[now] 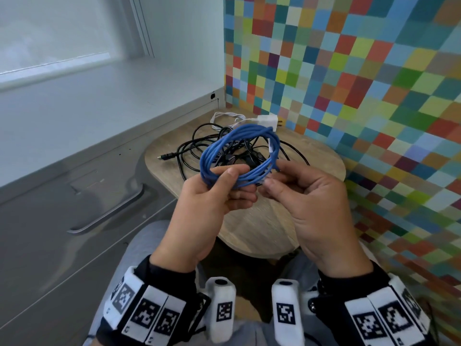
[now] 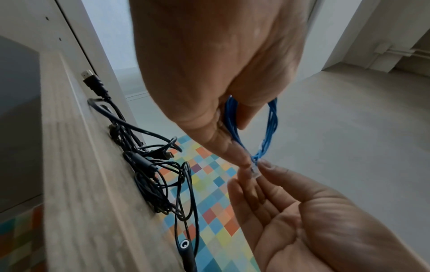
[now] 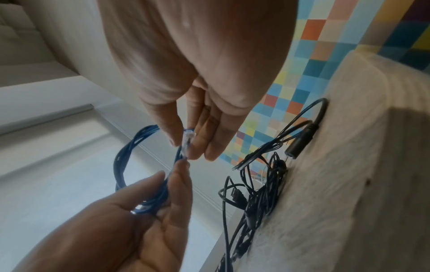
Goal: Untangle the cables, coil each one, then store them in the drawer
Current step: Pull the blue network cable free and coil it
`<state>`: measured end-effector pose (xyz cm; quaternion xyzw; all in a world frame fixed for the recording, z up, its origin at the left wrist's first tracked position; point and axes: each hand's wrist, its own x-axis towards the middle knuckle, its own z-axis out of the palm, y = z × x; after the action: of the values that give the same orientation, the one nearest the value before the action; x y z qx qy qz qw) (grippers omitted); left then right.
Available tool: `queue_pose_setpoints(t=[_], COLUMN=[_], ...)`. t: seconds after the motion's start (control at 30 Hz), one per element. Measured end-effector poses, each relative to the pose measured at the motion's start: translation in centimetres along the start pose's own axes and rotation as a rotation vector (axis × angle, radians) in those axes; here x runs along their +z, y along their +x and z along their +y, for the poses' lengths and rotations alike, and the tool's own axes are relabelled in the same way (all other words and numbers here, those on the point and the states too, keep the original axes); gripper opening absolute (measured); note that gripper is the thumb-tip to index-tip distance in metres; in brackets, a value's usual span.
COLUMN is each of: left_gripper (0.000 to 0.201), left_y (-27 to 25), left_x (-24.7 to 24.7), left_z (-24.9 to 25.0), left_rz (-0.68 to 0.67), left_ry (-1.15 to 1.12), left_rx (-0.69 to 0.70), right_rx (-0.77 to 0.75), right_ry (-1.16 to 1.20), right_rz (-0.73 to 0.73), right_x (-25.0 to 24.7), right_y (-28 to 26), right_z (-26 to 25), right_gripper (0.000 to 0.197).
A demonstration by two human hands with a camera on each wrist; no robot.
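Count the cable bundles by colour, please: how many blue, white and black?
blue Ethernet cable coil: 1
white charger cable: 1
black cable tangle: 1 (its separate cables cannot be counted)
Total: 3

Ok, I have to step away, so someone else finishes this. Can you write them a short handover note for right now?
Left hand: grips the blue cable, coiled in loops, held above the table.
Right hand: pinches the blue cable's clear plug at the coil.
Black cables: tangled on the table. White charger with its cord lies behind them.
Done: blue cable freed and nearly coiled.
Left: secure its end, untangle and coil the rest, store all in the drawer, which looks closed.
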<state>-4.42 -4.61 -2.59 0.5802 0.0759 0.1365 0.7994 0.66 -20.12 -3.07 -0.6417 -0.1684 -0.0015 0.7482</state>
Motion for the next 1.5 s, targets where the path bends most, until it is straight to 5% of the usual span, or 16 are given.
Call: queue_pose_setpoints(t=[0.13, 0.27, 0.4, 0.93, 1.1, 1.3, 1.5], left_gripper=[0.025, 0.021, 0.021, 0.02, 0.019, 0.021, 0.024], left_y=[0.1, -0.1, -0.5, -0.9, -0.7, -0.5, -0.3], left_x=[0.1, 0.3, 0.7, 1.7, 1.3, 0.9, 0.6], left_z=[-0.1, -0.1, -0.2, -0.5, -0.2, -0.4, -0.3], left_rz=[0.065, 0.064, 0.017, 0.023, 0.015, 0.003, 0.002], left_ry=[-0.057, -0.094, -0.113, -0.169, -0.139, -0.162, -0.167], left_rx=[0.001, 0.006, -0.026, -0.072, -0.056, -0.069, -0.064], right_rx=[-0.155, -0.33, -0.27, -0.138, 0.072, 0.26, 0.231], right_ry=[-0.326, -0.57, -0.471, -0.375, -0.025, 0.417, 0.383], right_rz=[0.001, 0.121, 0.18, 0.149, 0.131, 0.053, 0.037], right_x=[-0.2, -0.5, -0.6, 0.4, 0.4, 0.2, 0.6], right_y=[-0.3, -0.2, -0.1, 0.4, 0.6, 0.8, 0.4], right_z=[0.5, 0.5, 0.1, 1.4, 1.4, 1.1, 1.3], right_gripper=[0.043, 0.031, 0.018, 0.028, 0.021, 0.038, 0.041])
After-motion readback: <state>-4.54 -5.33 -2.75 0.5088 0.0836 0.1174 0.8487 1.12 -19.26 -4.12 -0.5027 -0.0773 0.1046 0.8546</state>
